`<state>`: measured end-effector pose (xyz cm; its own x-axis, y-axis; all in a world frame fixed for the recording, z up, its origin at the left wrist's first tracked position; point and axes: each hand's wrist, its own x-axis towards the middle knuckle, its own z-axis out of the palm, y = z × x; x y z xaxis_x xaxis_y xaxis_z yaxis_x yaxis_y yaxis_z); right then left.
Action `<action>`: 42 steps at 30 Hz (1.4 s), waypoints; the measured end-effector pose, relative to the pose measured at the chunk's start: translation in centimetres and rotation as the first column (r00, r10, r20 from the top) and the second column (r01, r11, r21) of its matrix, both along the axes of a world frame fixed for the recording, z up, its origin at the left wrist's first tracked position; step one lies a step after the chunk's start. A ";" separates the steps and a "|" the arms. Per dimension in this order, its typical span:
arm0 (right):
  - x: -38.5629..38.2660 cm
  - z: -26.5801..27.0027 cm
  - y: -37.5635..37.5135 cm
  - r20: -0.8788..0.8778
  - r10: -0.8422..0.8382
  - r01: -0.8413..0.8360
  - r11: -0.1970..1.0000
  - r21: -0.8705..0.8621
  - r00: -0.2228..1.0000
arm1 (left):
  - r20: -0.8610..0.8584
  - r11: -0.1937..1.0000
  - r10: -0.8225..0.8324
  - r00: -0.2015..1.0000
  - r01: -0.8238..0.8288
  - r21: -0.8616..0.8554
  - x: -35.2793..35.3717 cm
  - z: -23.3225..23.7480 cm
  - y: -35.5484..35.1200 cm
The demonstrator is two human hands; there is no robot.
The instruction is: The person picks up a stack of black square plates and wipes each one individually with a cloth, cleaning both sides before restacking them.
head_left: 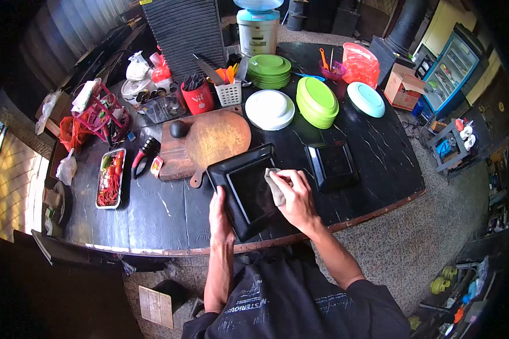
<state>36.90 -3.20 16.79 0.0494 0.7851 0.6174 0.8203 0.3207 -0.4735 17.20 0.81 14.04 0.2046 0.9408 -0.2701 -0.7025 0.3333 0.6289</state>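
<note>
My left hand (pixel 219 217) grips a black rectangular plate (pixel 238 195) by its left edge, holding it tilted above the near side of the table. Its underside, with a raised rectangular rim, seems to face me. Closed around a greyish cloth (pixel 275 189), my right hand (pixel 295 198) presses it against the plate's right part. To the right, another black rectangular plate (pixel 332 165) lies on the table. Behind the held plate is a round wooden board (pixel 218 138) with a handle, resting on a larger wooden board (pixel 175 155).
Stacks of green plates (pixel 268 70), white plates (pixel 270 109), green oval plates (pixel 316 101) and a light blue oval plate (pixel 366 99) stand farther back. At left lie a tray of chillies and tomatoes (pixel 111 179) and a black-and-red object (pixel 144 155). A red utensil bucket (pixel 198 99) stands behind the boards.
</note>
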 end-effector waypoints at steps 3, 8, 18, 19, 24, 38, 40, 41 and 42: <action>-0.9 0.4 0.2 0.011 0.036 -0.035 0.998 -0.046 0.999 | 0.061 0.999 -0.040 0.997 0.041 -0.016 0.9 0.6 -0.5; -3.5 1.6 -1.1 0.001 0.217 -0.217 0.975 -0.040 0.976 | 0.096 0.998 -0.070 0.993 0.069 0.012 0.5 0.2 0.0; 0.4 -1.3 -0.9 -0.313 -0.016 -0.009 0.997 -0.077 0.950 | 0.084 0.998 0.056 0.995 -0.057 0.010 -1.4 0.3 0.1; 1.3 -1.6 -0.2 -0.272 -0.069 0.055 0.997 -0.056 0.960 | 0.045 0.999 0.008 0.999 -0.010 0.039 -1.5 0.1 0.0; 2.8 0.1 2.6 -0.125 -0.086 0.082 0.996 -0.031 0.988 | -0.119 0.989 -0.112 0.986 0.122 0.080 -0.3 0.0 -1.5; -3.7 5.0 1.9 0.161 0.254 -0.244 0.966 -0.083 0.954 | -0.261 0.974 -0.166 0.951 0.199 0.105 2.5 -0.5 -2.3; -5.2 4.6 1.3 0.241 0.255 -0.264 0.964 0.006 0.937 | -0.071 0.950 -0.232 0.970 0.242 0.196 2.4 -1.5 -1.8; -5.5 4.8 0.8 0.234 0.237 -0.251 0.968 0.030 0.943 | 0.068 0.972 -0.220 0.973 0.213 0.102 2.3 -1.8 -2.0; -5.5 4.8 0.8 0.237 0.235 -0.249 0.968 0.031 0.943 | 0.207 0.981 -0.190 0.960 0.193 0.007 2.5 -1.2 -2.1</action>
